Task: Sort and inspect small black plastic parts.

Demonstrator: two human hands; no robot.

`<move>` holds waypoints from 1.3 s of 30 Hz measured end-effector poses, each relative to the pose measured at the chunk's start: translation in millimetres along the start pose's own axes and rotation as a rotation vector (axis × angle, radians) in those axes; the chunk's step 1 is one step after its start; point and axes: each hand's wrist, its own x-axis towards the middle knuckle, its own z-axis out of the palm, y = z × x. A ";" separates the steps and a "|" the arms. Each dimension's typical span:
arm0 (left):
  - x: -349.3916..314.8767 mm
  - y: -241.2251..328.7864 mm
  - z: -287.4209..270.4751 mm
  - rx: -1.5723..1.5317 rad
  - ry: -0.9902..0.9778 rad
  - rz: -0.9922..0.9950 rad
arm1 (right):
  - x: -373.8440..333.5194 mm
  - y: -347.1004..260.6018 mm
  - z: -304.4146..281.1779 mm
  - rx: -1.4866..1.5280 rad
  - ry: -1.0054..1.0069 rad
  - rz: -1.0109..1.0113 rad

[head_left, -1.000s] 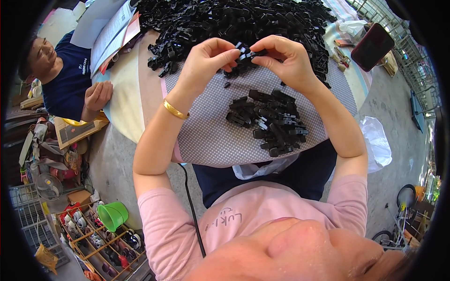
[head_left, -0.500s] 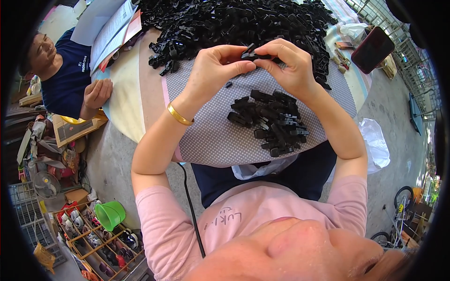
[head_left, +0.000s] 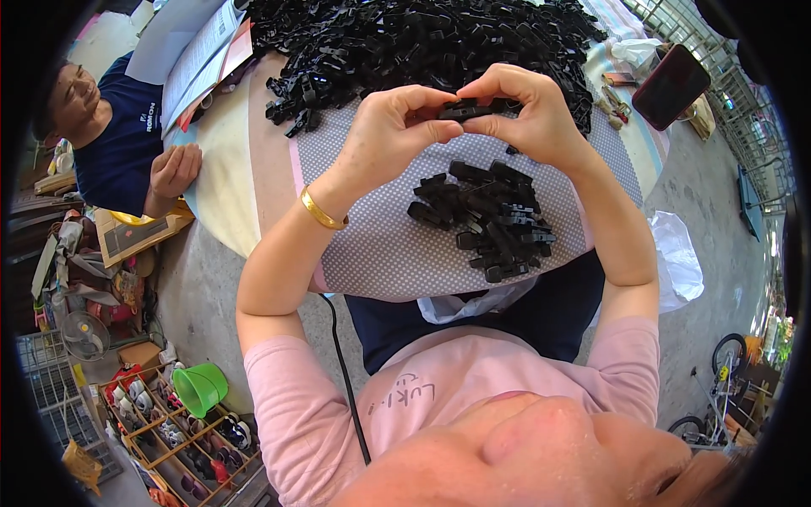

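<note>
A small, elongated black plastic piece (head_left: 467, 111) is pinched between the thumb and fingers of both the bare left hand (head_left: 390, 131) and the bare right hand (head_left: 542, 118), above a grey, white-dotted cloth (head_left: 363, 262). Similar black pieces are gathered in a small pile (head_left: 490, 220) nearer the body and massed in a large dark heap (head_left: 405, 46) beyond.

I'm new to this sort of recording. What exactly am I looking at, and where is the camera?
There is no machine here: a person works with two bare hands. The view comes from a wide fisheye camera worn on the head, looking down, so straight edges bend. The left hand and right hand hold a small black part between them. On the patterned cloth, a small pile of black parts lies nearer the body; a much larger heap lies beyond.
</note>
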 end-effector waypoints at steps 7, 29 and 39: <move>-7.9 11.0 2.4 0.214 -0.274 0.033 | 6.9 18.5 -13.0 0.490 -0.165 0.196; 29.0 -40.3 -31.7 0.645 0.284 0.209 | -5.9 21.4 27.3 -0.738 -0.125 -0.226; 15.6 -26.3 -18.9 -0.356 0.060 -0.145 | -1.0 9.1 18.1 0.349 0.077 0.087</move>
